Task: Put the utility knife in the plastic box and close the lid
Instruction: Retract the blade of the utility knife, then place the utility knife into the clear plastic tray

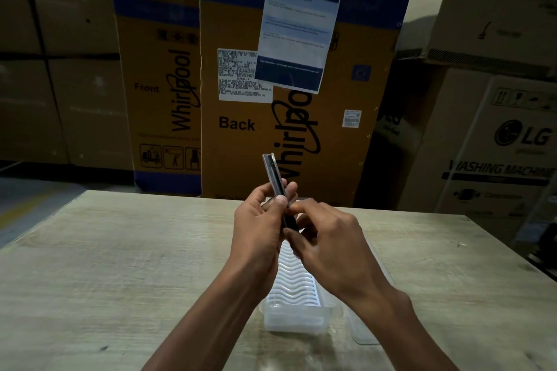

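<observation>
I hold a dark utility knife [273, 173] nearly upright above the table, its metal tip pointing up and away. My left hand [259, 224] grips its middle with thumb and fingers. My right hand [328, 242] pinches its lower end. Below my hands lies a clear plastic box [294, 289] with a white wavy ribbed insert, lid off. A clear lid [363, 328] lies flat just right of the box, partly hidden by my right forearm.
The pale wooden table [120, 265] spreads out around the box. Tall cardboard appliance cartons [241, 117] stand behind its far edge, with more cartons [497, 144] stacked at the right. A printed sheet [297, 30] hangs on the middle carton.
</observation>
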`<state>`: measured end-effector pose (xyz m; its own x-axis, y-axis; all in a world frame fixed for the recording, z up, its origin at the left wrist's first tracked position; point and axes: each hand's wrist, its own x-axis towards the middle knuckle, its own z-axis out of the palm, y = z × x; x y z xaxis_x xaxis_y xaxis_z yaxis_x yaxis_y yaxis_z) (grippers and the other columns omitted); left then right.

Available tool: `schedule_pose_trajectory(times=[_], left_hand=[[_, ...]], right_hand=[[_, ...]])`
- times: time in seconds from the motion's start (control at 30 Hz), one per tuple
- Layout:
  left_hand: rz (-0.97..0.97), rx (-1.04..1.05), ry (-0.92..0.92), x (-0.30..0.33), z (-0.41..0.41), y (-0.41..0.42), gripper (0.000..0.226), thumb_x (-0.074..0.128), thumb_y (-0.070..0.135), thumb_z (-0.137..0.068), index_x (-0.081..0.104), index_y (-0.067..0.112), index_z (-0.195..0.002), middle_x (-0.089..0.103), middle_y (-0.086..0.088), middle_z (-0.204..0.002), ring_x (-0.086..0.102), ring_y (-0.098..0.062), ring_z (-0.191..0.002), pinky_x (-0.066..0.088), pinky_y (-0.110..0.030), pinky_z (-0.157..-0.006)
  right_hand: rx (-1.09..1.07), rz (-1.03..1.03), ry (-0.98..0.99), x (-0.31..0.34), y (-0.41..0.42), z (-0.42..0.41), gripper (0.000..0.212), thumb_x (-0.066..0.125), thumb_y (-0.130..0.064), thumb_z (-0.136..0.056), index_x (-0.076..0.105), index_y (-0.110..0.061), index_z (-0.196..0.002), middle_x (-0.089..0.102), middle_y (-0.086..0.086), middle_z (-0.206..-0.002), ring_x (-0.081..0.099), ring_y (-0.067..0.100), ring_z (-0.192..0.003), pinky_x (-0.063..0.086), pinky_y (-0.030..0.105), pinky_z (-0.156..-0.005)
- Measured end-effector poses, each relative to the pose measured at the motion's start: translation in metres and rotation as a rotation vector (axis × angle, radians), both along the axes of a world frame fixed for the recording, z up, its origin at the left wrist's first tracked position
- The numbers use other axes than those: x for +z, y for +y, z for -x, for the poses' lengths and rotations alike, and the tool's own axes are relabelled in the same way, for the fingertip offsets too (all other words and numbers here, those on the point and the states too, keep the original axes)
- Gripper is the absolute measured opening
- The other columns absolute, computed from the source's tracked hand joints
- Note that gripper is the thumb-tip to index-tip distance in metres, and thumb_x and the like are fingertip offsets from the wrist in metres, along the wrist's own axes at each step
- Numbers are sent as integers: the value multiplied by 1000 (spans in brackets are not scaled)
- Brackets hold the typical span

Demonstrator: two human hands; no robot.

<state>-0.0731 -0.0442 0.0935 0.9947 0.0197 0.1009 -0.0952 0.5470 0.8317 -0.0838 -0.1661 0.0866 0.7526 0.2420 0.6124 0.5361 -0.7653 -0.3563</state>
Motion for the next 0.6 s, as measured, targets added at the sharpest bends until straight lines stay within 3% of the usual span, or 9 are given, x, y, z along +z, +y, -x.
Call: schedule_pose_trajectory(times=[0.13, 0.2, 0.27, 0.37, 0.47, 0.6], left_hand=[[-52, -7, 17, 0, -1, 0, 17, 53, 9, -97, 66, 15, -106, 75, -12, -112, 71, -23, -106, 59, -40, -88], [-169, -12, 12, -1, -1, 1, 17, 53, 17, -99, 69, 12, -103, 72, -20, -109, 70, -33, -104, 56, -46, -92], [-382, 25, -42, -3, -3, 3, 30, 51, 28, -100, 66, 12, -120, 66, -20, -125, 62, -35, -119, 50, -48, -103], [-826, 252, -198, -11, -12, 10, 56, 45, 42, -100, 35, 22, -151, 39, -1, -159, 34, -18, -147, 34, -40, -118], [-1300, 591, -463, -20, -23, 20, 68, 32, 55, -98, 22, 19, -156, 13, -3, -168, -4, -20, -156, 6, -46, -126], [-1522, 773, -564, -21, -28, 29, 73, 27, 58, -97, 23, 15, -155, 1, -10, -169, -14, -30, -154, -3, -51, -125]], right_hand=[[-23, -12, 31, -3, 3, 0, 29, 75, -27, -88, 65, -25, -116, 73, -6, -103, 69, 5, -83, 61, 23, -77], [-54, -58, 85, -4, 2, -1, 26, 75, -28, -88, 67, -23, -112, 75, -4, -100, 71, 7, -81, 62, 26, -76], [-113, -102, 163, -6, 1, -3, 24, 75, -29, -88, 68, -21, -110, 76, -2, -97, 73, 9, -78, 64, 30, -76], [-206, -107, 268, -14, -2, -10, 24, 74, -28, -89, 68, -20, -111, 78, 1, -93, 74, 9, -72, 63, 27, -75], [-297, -45, 379, -29, 1, -20, 25, 73, -30, -90, 68, -20, -112, 77, 3, -98, 73, 11, -74, 58, 20, -69], [-358, 101, 473, -47, 13, -28, 27, 69, -34, -91, 70, -19, -113, 75, 1, -104, 57, 8, -61, 36, 13, -51]])
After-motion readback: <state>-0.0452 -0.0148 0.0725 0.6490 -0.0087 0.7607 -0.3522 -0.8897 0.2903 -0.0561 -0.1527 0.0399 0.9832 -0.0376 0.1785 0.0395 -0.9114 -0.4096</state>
